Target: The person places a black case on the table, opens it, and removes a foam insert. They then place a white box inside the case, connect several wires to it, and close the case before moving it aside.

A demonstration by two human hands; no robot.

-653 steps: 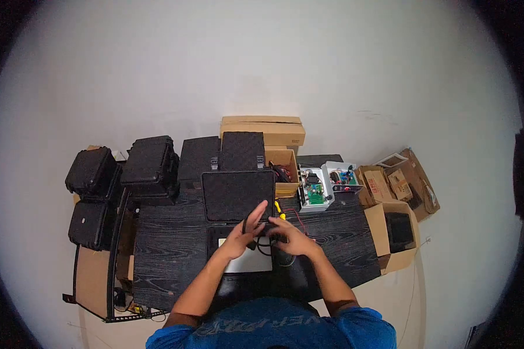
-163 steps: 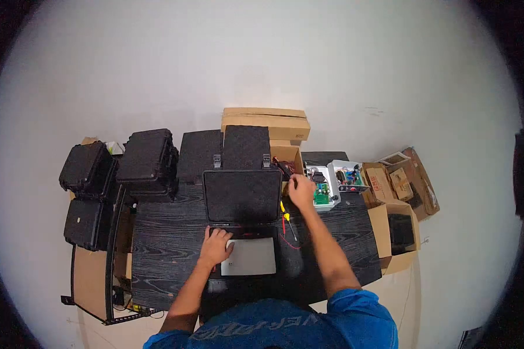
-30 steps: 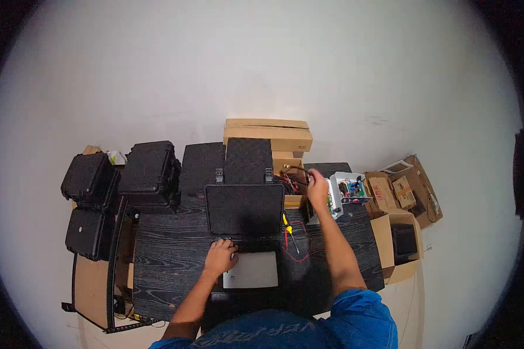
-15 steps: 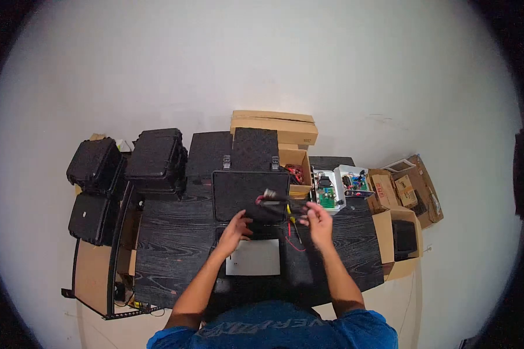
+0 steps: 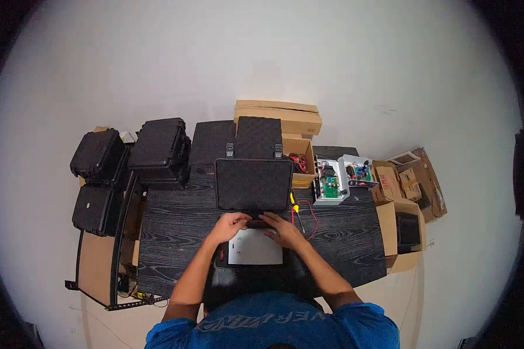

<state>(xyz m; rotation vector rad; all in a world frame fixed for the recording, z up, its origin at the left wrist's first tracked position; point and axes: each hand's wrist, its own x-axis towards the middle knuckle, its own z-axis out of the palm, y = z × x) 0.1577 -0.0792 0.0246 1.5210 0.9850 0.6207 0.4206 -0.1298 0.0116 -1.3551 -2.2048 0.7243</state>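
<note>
An open black hard case [image 5: 218, 263] lies at the table's front edge, its foam-lined lid [image 5: 254, 185] raised away from me. Within its base sits a flat silver-grey panel [image 5: 255, 249] with a few small holes. My left hand [image 5: 229, 227] is closed at the panel's upper left edge, fingertips on a dark piece with a reddish line [image 5: 255, 221]. From the other side, my right hand [image 5: 282, 231] bends its fingers onto the same piece, one finger over the panel. The fingers hide most of it. A yellow-handled screwdriver [image 5: 296, 207] rests right of the lid.
A red wire [image 5: 317, 221] curves beside the screwdriver. White enclosures with circuit boards [image 5: 330, 187] and an open carton with red cables [image 5: 298, 164] stand at the back right. Closed black cases [image 5: 159, 146] are stacked at left. Another open carton [image 5: 388, 232] is at the table's right edge.
Both hands have moved together to the panel's upper edge. The blurred dark item with a reddish, silvery end, near my right hand in front of the lid, is gone from there.
</note>
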